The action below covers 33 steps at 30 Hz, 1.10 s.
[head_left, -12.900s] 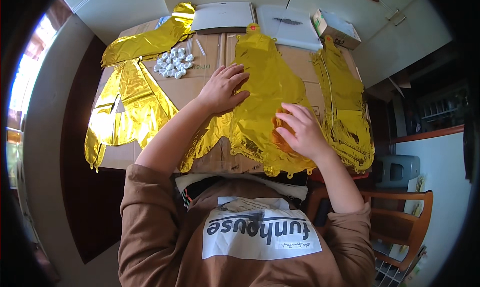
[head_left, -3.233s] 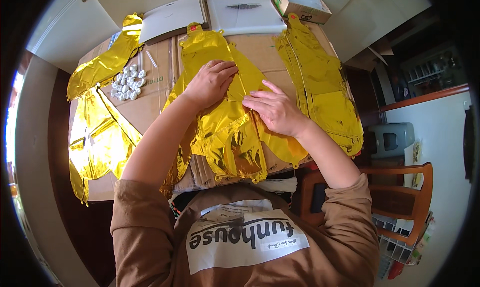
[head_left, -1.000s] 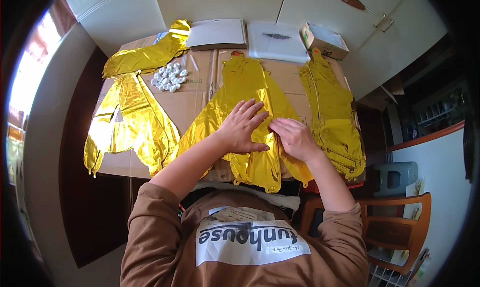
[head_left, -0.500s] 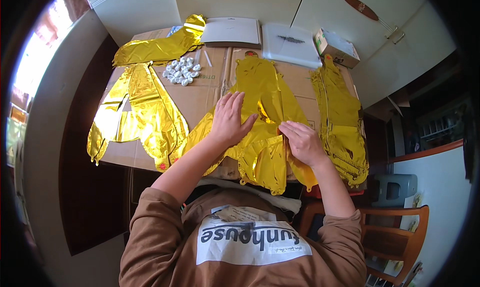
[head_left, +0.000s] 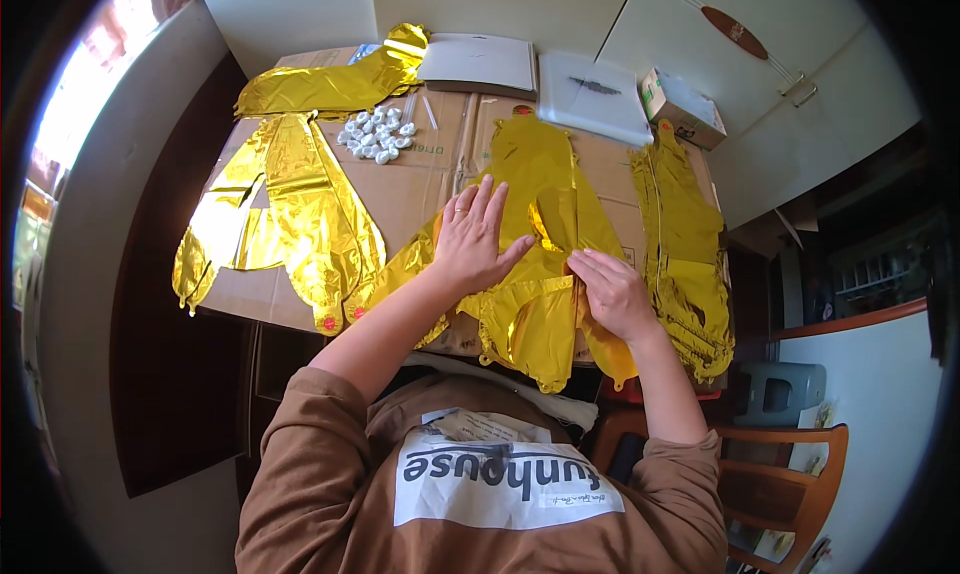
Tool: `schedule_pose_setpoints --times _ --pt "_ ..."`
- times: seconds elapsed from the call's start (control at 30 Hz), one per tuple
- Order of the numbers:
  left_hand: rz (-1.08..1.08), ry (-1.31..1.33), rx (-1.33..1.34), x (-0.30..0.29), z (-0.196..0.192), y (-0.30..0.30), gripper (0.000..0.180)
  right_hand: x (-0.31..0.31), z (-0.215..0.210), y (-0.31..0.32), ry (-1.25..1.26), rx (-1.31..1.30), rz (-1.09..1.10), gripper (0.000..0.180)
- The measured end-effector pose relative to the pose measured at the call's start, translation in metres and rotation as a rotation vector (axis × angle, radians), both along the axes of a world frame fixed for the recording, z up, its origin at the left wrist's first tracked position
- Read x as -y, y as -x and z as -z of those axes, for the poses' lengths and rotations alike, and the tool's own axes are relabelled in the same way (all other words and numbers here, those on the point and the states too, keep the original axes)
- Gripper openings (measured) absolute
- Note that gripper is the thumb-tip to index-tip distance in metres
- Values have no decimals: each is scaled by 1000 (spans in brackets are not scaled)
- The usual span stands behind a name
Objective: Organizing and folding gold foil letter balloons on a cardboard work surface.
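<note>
Across the brown cardboard (head_left: pixel 418 196), gold foil shapes lie spread: the creased middle foil (head_left: pixel 525 169) directly before the person, between the left foil (head_left: pixel 315 219) and right foil (head_left: pixel 690 244), probably spaced for working room. Over it the left hand (head_left: pixel 472 248) lies flat, fingers apart, seemingly steadying it; the right hand (head_left: pixel 614 292), fingers together, meets its folded edge, though whether they pinch I cannot tell. Small white pieces (head_left: pixel 376 134) sit heaped beyond, apparently clear of both hands

From here I see gold foil sheet (head_left: pixel 530 174), glossy, creased | surface (head_left: pixel 420 189): matt brown cardboard | white pieces (head_left: pixel 378 134): smooth, plastic-looking | sleeve (head_left: pixel 305 444): matt cloth | chair (head_left: pixel 780 435): smooth wood
</note>
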<state>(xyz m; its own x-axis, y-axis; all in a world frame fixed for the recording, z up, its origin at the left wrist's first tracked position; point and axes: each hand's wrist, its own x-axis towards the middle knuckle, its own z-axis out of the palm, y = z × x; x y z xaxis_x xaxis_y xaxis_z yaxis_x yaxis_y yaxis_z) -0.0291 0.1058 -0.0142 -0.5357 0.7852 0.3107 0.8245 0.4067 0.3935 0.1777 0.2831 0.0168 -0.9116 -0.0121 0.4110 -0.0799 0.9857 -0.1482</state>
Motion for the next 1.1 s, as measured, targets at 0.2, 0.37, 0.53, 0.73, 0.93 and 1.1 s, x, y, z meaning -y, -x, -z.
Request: schedule_pose_setpoints --times 0.2,0.37,0.53,0.73,0.93,1.1 --pt "14 -47 60 -2 4 4 84 1 -3 5 107 -21 2 27" --pt "15 -159 -12 -1 -3 9 81 -4 -5 14 225 -45 29 26" --pt "20 -141 23 4 -19 41 65 -16 -7 20 323 -166 24 27" --pt "81 -93 26 -2 -10 68 53 -27 -2 13 302 117 72 70" --pt "97 -98 -135 -21 8 87 38 -25 -5 20 74 316 49 87" --pt "102 -120 -144 -35 11 94 34 -20 -4 23 70 361 39 86"
